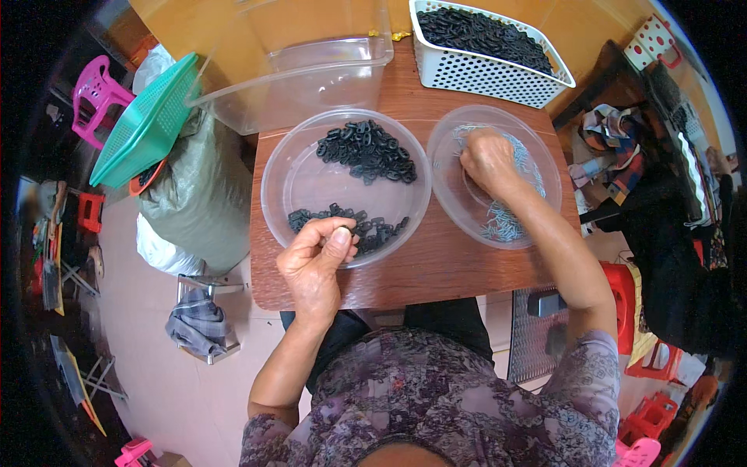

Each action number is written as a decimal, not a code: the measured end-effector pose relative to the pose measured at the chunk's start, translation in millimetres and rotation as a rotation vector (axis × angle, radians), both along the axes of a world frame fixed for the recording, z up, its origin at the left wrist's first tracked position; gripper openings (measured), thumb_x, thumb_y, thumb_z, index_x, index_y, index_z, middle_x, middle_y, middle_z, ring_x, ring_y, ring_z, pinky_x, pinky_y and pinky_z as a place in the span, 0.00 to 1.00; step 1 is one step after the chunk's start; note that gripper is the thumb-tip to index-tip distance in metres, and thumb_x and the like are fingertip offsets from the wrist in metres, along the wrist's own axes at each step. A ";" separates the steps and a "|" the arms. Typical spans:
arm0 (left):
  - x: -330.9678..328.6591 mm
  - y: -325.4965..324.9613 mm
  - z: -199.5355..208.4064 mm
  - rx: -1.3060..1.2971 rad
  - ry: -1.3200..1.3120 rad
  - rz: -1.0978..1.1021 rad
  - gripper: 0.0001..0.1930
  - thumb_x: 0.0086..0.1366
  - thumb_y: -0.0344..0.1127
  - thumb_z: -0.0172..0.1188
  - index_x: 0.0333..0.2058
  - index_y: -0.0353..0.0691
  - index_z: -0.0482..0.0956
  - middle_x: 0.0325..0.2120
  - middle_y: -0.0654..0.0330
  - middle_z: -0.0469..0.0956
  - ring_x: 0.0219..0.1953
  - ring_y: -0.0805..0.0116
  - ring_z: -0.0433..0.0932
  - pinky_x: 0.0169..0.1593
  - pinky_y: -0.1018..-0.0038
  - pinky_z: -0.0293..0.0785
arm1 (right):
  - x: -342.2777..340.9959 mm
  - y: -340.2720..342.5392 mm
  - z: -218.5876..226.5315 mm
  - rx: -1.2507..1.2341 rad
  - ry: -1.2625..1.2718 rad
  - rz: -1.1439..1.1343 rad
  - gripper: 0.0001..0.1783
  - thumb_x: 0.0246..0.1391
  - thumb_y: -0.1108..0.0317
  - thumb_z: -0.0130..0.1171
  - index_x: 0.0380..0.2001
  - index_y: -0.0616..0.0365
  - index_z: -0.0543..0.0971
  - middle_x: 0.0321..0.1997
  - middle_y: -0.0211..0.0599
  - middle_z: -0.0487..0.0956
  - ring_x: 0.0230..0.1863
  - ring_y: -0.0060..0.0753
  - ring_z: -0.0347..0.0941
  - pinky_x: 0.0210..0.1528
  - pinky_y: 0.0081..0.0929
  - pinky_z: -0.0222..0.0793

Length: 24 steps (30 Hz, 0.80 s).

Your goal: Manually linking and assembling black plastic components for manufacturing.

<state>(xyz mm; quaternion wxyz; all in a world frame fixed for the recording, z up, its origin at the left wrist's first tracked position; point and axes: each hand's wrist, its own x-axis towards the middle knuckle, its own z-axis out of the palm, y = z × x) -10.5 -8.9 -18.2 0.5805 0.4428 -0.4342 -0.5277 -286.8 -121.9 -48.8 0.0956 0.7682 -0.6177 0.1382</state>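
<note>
My left hand (317, 261) is closed in a pinch above the near rim of the left clear plastic bowl (274, 204). A small black plastic piece shows between its thumb and fingers, mostly covered. Two heaps of similar black ring-like pieces (366, 152) lie in that bowl, one at the far side and one at the near side. My right hand (489, 159) reaches down into the right clear plastic bowl (459, 226), fingers curled among thin light-blue pin-like pieces (504, 223). Its fingertips are hidden, so what they hold cannot be seen.
A white perforated basket (482, 74) full of black pieces stands at the back right of the brown wooden table (373, 292). Behind the left bowl is a clear plastic bin (311, 86). Left of the table, green baskets (152, 117) rest on a full sack (202, 194).
</note>
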 end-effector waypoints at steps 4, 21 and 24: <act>-0.7 -0.5 2.0 0.040 0.032 0.030 0.07 0.59 0.30 0.56 0.33 0.31 0.76 0.23 0.61 0.75 0.23 0.79 0.71 0.29 0.85 0.68 | 19.1 26.3 22.5 -0.016 -0.332 0.046 0.02 0.36 0.76 0.54 0.18 0.64 0.73 0.22 0.50 0.74 0.25 0.50 0.72 0.28 0.40 0.67; -10.6 -8.6 10.4 0.127 0.163 0.043 0.01 0.57 0.23 0.54 0.29 0.31 0.72 0.20 0.59 0.74 0.21 0.75 0.70 0.26 0.81 0.68 | 137.4 83.1 43.2 -0.210 -0.537 0.606 0.07 0.37 0.79 0.55 0.22 0.59 0.68 0.21 0.39 0.66 0.24 0.42 0.62 0.23 0.36 0.59; -9.2 -10.1 11.2 0.155 0.200 0.064 0.02 0.57 0.23 0.55 0.29 0.31 0.72 0.20 0.59 0.74 0.20 0.75 0.71 0.26 0.80 0.69 | 139.7 85.1 43.3 -0.226 -0.567 0.612 0.07 0.37 0.79 0.55 0.22 0.59 0.68 0.21 0.38 0.65 0.24 0.42 0.61 0.24 0.35 0.59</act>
